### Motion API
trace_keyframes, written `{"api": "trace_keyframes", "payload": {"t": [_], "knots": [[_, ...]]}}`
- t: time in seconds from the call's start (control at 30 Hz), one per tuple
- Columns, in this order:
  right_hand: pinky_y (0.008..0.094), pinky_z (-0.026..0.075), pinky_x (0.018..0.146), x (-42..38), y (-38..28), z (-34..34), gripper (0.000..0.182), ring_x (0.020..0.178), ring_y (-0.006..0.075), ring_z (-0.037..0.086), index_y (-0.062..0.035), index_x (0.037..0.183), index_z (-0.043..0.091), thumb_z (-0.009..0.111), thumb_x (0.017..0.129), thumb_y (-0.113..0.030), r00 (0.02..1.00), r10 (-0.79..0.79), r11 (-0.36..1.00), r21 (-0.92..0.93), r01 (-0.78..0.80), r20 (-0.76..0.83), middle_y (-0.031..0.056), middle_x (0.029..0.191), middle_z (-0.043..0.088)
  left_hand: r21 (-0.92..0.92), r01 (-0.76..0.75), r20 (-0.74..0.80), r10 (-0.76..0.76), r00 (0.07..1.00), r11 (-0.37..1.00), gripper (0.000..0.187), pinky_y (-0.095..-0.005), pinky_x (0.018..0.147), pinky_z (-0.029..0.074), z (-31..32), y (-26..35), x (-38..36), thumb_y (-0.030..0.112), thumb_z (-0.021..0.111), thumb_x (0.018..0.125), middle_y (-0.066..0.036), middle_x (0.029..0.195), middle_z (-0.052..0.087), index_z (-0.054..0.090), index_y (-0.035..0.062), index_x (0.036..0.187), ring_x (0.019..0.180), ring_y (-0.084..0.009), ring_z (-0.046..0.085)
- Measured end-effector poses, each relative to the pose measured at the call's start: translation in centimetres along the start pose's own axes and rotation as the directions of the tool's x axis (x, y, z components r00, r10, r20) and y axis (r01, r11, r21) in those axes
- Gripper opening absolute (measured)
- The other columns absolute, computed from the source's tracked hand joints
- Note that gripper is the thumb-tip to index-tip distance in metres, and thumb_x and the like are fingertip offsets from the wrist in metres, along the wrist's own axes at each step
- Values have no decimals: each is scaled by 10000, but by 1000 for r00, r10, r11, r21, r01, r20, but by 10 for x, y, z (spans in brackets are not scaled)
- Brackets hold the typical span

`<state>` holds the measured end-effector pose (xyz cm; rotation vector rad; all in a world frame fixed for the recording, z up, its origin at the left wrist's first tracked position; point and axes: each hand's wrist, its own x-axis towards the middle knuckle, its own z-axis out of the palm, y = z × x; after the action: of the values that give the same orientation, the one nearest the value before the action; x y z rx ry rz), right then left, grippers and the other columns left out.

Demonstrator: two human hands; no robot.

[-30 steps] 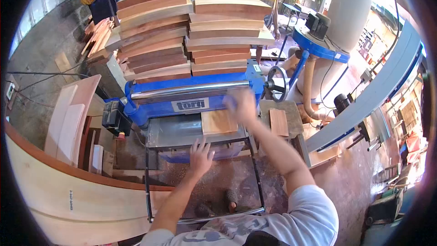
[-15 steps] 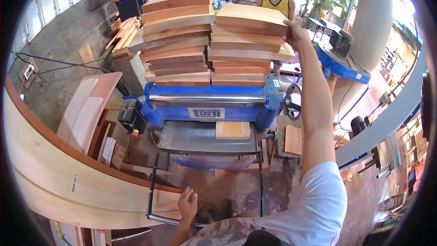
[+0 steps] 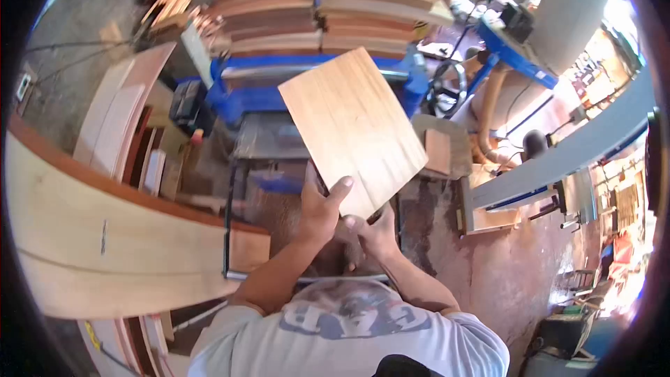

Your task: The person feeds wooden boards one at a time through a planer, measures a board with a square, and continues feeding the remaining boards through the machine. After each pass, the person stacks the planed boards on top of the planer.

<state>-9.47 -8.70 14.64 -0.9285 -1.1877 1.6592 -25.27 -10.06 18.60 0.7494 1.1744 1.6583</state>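
L hand (image 3: pixel 323 208) & R hand (image 3: pixel 377 234) grip wood board (image 3: pixel 354 122) nr thickness planer (image 3: pixel 252 100), prob. handling step; next move needs steady hold.

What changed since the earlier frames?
Right grip pulled back from the right-hand stack of brown wooden boards; left grip, empty before, moved forward. Both now hold a pale rectangular wooden board. Unchanged: blue metal planer, small reddish-brown rectangular board beside it.

On my remote feed I see bright daylight blown out to white far to the right of the pale board (image 3: pixel 354 126), a smeary blur across the stacked planks (image 3: pixel 272 8) beyond it, and fisheye curvature ending in black corners well out around it.
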Motion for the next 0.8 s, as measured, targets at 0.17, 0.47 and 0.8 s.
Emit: {"api": "trace_keyframes", "payload": {"t": [0.17, 0.47, 0.8], "knots": [[364, 584, 819, 22, 88, -8, 375, 899, 229, 693, 66, 1173, 581, 743, 903, -136, 868, 474, 856, 156, -494, 146, 121, 1009, 678, -83, 159, -94, -167, 982, 984, 765, -356, 1089, 411, -117, -40, -16, 87, 733, 886, -143, 1443, 515, 337, -28, 1530, 1298, -224, 511], [395, 630, 791, 89, 186, 62, 354, 918, 282, 687, 43, 1194, 534, 712, 936, -124, 802, 577, 684, 447, -576, 151, 145, 1055, 630, 668, 86, -64, -58, 996, 739, 723, -435, 1069, 425, -244, -135, 72, 307, 747, 887, -220, 1402, 539, 447, 16, 1477, 1290, -330, 519], [361, 623, 673, 171, 175, 63, 475, 827, 253, 725, 33, 1182, 601, 646, 994, -400, 789, 594, 794, 39, -606, 159, 160, 1024, 713, 891, -445, 453, 253, 855, -91, 600, -604, 1184, 239, -204, -145, 113, 341, 677, 900, -166, 1552, 409, 544, 28, 1395, 1457, -414, 315]]}}
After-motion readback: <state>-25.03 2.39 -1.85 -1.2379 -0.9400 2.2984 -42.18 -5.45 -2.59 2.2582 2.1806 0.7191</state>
